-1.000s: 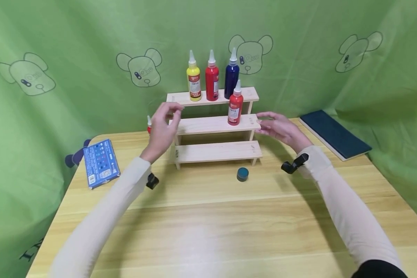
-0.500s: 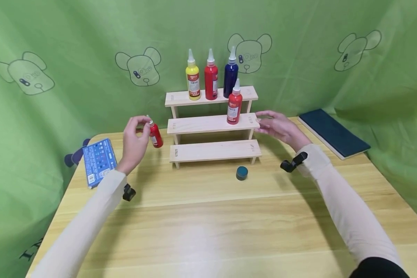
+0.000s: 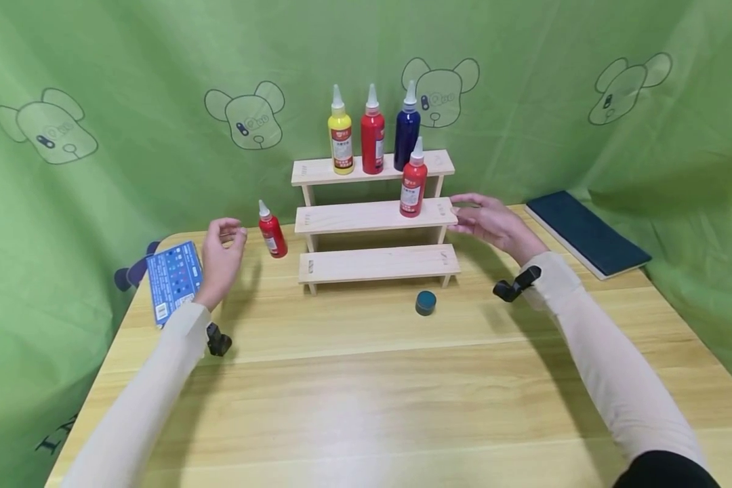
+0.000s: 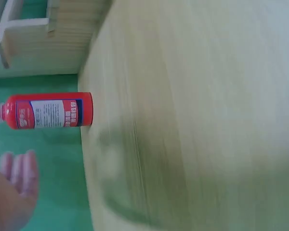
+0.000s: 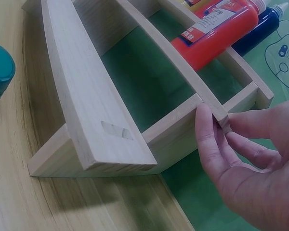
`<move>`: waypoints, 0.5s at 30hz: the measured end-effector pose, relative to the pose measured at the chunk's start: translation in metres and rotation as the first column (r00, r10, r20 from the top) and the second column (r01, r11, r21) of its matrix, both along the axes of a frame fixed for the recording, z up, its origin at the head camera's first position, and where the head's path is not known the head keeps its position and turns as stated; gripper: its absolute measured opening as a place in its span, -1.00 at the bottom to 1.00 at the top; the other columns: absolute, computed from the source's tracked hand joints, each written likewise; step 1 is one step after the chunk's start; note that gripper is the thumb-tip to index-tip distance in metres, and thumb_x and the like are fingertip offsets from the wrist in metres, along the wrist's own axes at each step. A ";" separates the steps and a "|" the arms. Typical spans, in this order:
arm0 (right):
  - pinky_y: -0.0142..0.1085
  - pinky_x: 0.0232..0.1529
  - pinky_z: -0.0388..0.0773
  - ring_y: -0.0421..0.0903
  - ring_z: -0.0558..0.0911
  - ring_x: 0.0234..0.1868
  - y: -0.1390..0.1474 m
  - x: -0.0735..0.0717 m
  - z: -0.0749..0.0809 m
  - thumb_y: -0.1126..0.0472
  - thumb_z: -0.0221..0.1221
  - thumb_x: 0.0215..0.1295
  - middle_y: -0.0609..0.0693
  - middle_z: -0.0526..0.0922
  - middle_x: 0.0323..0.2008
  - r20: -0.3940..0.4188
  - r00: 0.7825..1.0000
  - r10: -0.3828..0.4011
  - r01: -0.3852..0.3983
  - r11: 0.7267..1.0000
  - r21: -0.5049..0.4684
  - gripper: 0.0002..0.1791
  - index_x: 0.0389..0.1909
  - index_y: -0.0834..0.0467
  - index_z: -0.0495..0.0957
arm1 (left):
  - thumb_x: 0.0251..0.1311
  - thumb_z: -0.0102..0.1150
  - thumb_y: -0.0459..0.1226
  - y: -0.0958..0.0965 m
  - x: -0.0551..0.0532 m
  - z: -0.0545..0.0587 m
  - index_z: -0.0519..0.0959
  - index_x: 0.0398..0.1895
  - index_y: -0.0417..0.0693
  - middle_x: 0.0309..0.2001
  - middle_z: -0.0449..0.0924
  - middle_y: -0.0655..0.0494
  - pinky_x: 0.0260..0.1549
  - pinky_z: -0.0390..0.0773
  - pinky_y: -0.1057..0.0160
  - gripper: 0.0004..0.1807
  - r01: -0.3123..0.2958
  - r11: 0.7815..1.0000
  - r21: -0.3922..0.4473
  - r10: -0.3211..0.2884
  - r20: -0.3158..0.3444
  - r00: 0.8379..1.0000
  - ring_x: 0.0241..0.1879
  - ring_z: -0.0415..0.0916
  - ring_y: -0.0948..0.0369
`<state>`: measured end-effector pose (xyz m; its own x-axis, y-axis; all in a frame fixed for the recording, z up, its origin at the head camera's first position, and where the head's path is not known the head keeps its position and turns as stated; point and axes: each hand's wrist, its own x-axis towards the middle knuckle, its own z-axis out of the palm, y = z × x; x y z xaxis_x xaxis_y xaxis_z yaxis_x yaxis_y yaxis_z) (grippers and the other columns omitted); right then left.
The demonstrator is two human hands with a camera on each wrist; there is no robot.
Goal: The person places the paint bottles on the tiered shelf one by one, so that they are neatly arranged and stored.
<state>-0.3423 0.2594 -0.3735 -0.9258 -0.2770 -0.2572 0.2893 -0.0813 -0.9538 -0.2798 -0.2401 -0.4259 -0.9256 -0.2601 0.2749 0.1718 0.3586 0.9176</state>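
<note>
A three-tier wooden display shelf (image 3: 372,268) stands at the back of the table. With thumb and fingers my right hand (image 3: 491,227) pinches the right end of its middle board, plain in the right wrist view on the shelf (image 5: 98,96). My left hand (image 3: 221,261), fingers loosely bent and holding nothing, is left of a red paint bottle (image 3: 272,234) upright on the table, with a gap between. On the top board are a yellow bottle (image 3: 341,144), another red bottle (image 3: 373,142) and a dark blue bottle (image 3: 406,139). One more red bottle (image 3: 412,190) sits on the middle board.
A small teal-lidded jar (image 3: 425,303) stands in front of the shelf. A blue printed box (image 3: 173,278) lies at the left edge, partly behind the left arm. At the back right is a dark notebook (image 3: 588,234). Green cloth (image 3: 158,183) hangs behind the table.
My left hand has moved left and down, away from the shelf's left side and past the red bottle, which now shows fully. The right hand stays on the middle board.
</note>
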 end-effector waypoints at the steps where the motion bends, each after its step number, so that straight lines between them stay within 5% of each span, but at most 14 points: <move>1: -0.37 0.00 0.75 -0.11 0.74 -0.22 0.000 0.000 0.000 0.45 0.03 0.56 0.07 0.62 -0.09 -0.002 1.000 0.001 -0.001 1.000 0.000 -0.54 0.41 0.23 0.29 | 0.53 0.10 -0.30 -0.001 -0.001 -0.001 0.37 0.32 -0.31 0.13 0.51 -0.08 0.12 0.62 0.32 -0.59 0.005 1.000 0.025 -0.006 0.039 0.999 0.00 0.46 0.31; 8: -0.36 0.03 0.74 -0.10 0.74 -0.21 0.002 -0.001 -0.001 0.44 0.04 0.56 0.08 0.62 -0.07 0.010 1.000 -0.002 0.002 1.000 0.008 -0.57 0.37 0.19 0.33 | 0.53 0.09 -0.33 -0.005 -0.009 -0.006 0.13 0.53 -0.29 0.32 0.37 -0.16 0.10 0.68 0.37 -0.38 0.075 0.979 0.188 -0.113 0.199 0.974 0.04 0.47 0.28; 15: -0.34 0.09 0.73 -0.12 0.74 -0.21 0.002 0.000 -0.001 0.44 0.04 0.57 0.07 0.60 -0.05 0.002 1.000 -0.008 0.008 1.000 0.029 -0.49 0.47 0.24 0.24 | 0.50 0.18 -0.27 0.004 -0.007 0.007 -0.04 0.62 -0.24 0.55 0.14 -0.29 0.37 0.53 -0.07 -0.19 0.151 0.958 0.244 -0.217 0.270 0.938 0.40 0.35 -0.12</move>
